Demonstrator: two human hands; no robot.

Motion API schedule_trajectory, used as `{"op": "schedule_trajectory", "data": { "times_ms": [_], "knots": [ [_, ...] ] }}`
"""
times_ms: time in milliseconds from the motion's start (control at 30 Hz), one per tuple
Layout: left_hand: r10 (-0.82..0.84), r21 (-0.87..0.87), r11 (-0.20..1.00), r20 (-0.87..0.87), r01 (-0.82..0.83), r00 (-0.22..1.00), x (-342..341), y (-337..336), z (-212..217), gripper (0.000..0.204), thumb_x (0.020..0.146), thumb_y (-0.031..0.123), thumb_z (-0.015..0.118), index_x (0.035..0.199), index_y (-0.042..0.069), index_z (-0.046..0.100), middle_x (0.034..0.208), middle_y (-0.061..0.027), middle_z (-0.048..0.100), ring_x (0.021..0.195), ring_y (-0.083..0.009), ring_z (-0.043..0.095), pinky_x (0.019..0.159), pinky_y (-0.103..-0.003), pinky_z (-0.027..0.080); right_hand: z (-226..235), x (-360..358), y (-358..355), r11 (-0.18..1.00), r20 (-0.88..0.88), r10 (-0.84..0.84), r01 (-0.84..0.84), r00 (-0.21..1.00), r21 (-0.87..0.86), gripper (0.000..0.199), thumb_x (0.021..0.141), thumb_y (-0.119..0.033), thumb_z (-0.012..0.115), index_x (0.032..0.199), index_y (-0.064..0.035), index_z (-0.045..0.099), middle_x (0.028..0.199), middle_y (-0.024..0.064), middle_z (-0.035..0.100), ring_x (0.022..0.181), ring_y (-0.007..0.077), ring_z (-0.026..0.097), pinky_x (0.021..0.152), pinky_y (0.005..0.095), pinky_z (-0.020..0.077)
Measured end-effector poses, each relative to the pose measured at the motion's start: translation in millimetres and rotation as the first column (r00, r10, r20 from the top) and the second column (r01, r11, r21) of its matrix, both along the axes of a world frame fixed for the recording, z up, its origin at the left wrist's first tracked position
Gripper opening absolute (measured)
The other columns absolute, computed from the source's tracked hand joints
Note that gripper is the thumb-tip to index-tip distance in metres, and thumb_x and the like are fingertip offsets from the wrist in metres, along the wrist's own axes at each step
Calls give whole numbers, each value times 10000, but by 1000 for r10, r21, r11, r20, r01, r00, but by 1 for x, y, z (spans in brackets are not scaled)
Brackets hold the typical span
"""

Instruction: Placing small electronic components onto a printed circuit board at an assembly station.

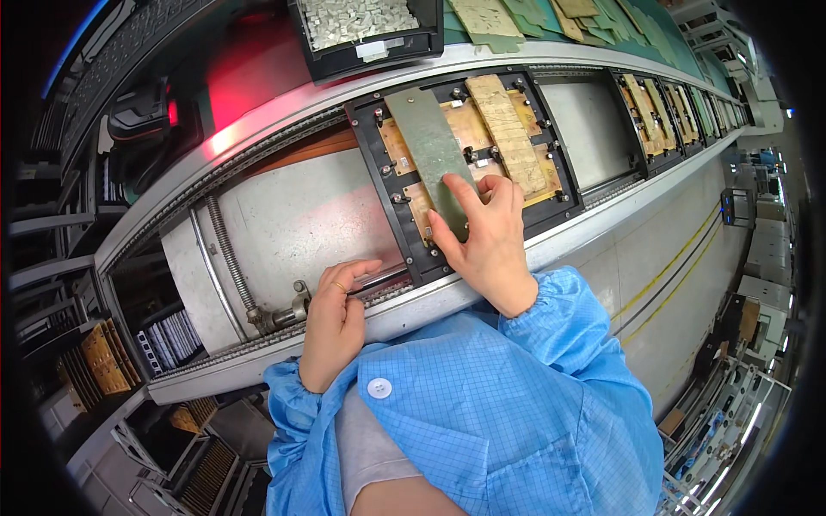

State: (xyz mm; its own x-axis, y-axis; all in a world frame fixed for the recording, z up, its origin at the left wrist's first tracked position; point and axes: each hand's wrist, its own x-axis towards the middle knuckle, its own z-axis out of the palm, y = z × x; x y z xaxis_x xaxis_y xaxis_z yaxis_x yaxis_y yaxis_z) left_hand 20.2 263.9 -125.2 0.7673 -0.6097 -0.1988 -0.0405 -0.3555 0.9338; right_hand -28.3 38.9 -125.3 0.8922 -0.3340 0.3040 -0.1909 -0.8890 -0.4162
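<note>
A black fixture frame (403, 245) sits across the conveyor, carrying amber circuit boards (469, 123) under two long strips. My right hand (495, 241) reaches over its near edge. Its thumb and index finger, spread apart, touch the near half of the green strip (422, 129); the other fingers bend beside it. Right of this lies a tan, worn strip (508, 129), which the hand does not grip. My left hand (335, 314) hovers at or rests on the near rail, left of the fixture, fingers loosely extended and holding nothing visible.
A black bin (370, 47) of small white parts stands beyond the far rail. Loose green and tan strips (490, 21) lie to its right. More loaded fixtures (658, 112) line the conveyor rightward. A dark handheld device (138, 112) and racks of boards (103, 357) are at left.
</note>
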Motion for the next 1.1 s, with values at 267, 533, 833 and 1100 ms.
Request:
{"op": "schedule_trajectory", "data": {
  "times_ms": [267, 533, 833, 1100],
  "knots": [
    [49, -12, 999, -82, -50, 995, 1, -3, 0, 532, 752, -106, 378, 1214, 5, 616, 1177, -137, 619, 1090, -216, 572, 924, -304, 454, 4, 16, -94, 988, 122, 20, -1, 992, -154, 303, 876, -87, 611, 1171, -122, 668, 1230, 89, 619, 1161, 320, 525, 948, 457, 366],
    [-93, -196, 980, -359, 22, 929, 34, -8, -15, 827, 769, -147, 349, 1569, 40, 254, 1482, -147, 461, 1196, -204, 550, 1002, -325, 465, 22, -1, -139, 988, 372, -145, 153, 917, 10, 287, 875, -42, 596, 1146, -90, 675, 1108, 105, 654, 1108, 300, 542, 974, 413, 389],
    [-192, -276, 959, -452, 68, 871, 56, -55, -24, 717, 779, -143, 374, 1488, -41, 348, 1421, -165, 540, 1275, -230, 560, 1069, -349, 447, -41, -139, -300, 615, 292, -779, 766, 555, 184, 281, 926, -97, 578, 1195, -49, 646, 1086, 95, 661, 1023, 220, 579, 937, 358, 452],
    [-292, -331, 937, -568, 112, 770, 45, -160, 0, 747, 768, -163, 377, 1498, -35, 280, 1464, -210, 473, 1315, -299, 519, 1116, -398, 422, -77, -168, -335, 454, 272, -888, 621, 370, 639, 336, 901, -59, 603, 1235, -27, 584, 1080, 119, 638, 941, 189, 582, 850, 334, 491]
  ]
}}
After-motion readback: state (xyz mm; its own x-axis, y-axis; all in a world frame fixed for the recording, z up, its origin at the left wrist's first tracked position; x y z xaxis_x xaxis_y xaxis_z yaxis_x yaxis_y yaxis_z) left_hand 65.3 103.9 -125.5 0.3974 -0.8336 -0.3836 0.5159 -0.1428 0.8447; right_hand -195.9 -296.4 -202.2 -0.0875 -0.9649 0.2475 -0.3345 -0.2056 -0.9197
